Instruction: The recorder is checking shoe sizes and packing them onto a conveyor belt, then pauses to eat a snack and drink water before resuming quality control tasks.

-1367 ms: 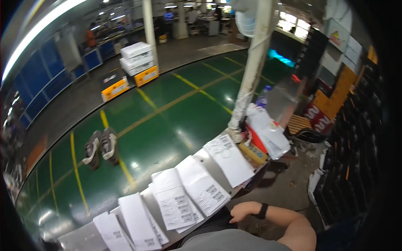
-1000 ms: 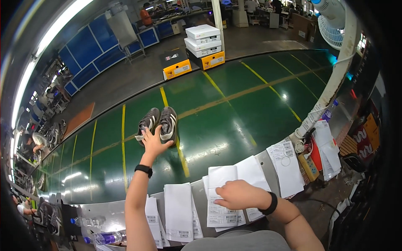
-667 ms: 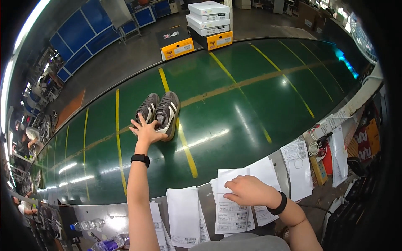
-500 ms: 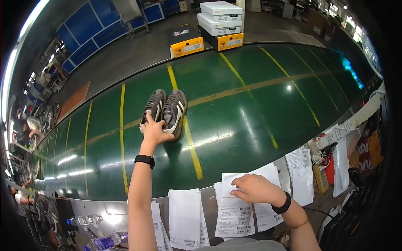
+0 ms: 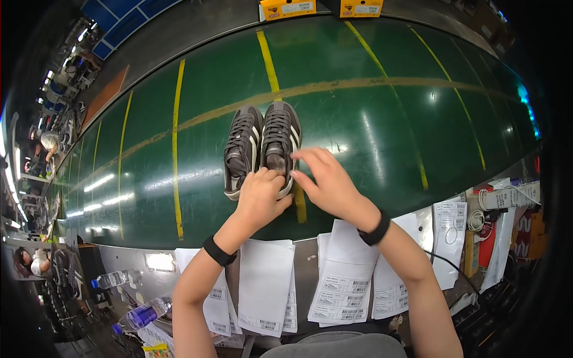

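Note:
A pair of dark grey sneakers with white side stripes rests side by side on the green conveyor belt, toes pointing away from me. The left sneaker [image 5: 241,149] and the right sneaker [image 5: 278,132] stand close together. My left hand [image 5: 259,200] is closed at their heels, fingers curled over the rear collar of the right sneaker; the fingertips are partly hidden. Beside that sneaker's outer side is my right hand [image 5: 328,185], thumb and fingers spread, fingertips close to its opening. Nothing shows between the right hand's fingers.
Stacks of printed label sheets [image 5: 265,286] line the metal ledge [image 5: 307,256] in front of me. Plastic bottles [image 5: 143,313] lie at the left. Shoe boxes [image 5: 287,8] stand beyond the belt [image 5: 215,173]. Cables [image 5: 476,218] and papers crowd the right side.
The sneakers have come nearer to me and slightly right in the view. My left hand has shifted to the heels; my right hand has left the label sheets and reached the right sneaker.

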{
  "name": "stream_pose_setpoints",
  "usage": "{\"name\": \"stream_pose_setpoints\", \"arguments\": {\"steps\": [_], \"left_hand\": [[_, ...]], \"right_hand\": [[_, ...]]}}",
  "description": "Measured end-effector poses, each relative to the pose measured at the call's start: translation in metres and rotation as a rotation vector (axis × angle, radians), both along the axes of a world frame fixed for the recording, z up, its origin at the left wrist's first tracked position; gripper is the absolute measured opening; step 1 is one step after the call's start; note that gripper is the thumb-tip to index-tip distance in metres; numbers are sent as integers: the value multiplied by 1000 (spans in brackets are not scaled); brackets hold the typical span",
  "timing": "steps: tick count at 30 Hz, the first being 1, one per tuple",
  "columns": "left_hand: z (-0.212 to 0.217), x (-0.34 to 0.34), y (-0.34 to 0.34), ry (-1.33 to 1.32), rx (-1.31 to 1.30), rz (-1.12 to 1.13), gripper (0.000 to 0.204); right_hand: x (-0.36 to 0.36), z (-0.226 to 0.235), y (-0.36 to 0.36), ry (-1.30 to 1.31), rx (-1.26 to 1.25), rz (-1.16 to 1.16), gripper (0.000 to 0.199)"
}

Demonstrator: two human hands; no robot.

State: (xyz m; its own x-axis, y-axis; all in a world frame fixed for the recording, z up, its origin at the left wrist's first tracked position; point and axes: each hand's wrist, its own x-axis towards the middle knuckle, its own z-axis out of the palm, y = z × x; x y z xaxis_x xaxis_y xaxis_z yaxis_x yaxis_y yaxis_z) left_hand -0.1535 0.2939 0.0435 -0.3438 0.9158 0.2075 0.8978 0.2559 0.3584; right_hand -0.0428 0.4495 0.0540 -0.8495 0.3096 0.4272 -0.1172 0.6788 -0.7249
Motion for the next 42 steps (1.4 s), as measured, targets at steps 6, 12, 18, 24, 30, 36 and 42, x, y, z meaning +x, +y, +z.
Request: {"name": "stream_pose_setpoints", "arguments": {"steps": [6, 12, 18, 24, 30, 36, 42], "left_hand": [[91, 71, -18, -313, -59, -91, 25], [112, 106, -26, -425, -14, -238, 32], [112, 97, -15, -425, 77, -135, 32], [116, 95, -30, -523, -103, -104, 46], [72, 28, -41, -69, 327, -81, 58], [6, -36, -37, 240, 103, 1, 34], [62, 42, -33, -180, -42, -124, 26]], "right_hand": [[12, 35, -16, -72, 151, 177, 32], [39, 44, -15, -187, -55, 307, 12], [6, 38, 3, -541, -480, 266, 11], [2, 34, 3, -440, -694, 235, 18], [19, 42, 44, 186, 242, 90, 8], [-35, 27, 47, 136, 284, -214, 12], [-21, 12, -25, 5, 277, 159, 36]]}}
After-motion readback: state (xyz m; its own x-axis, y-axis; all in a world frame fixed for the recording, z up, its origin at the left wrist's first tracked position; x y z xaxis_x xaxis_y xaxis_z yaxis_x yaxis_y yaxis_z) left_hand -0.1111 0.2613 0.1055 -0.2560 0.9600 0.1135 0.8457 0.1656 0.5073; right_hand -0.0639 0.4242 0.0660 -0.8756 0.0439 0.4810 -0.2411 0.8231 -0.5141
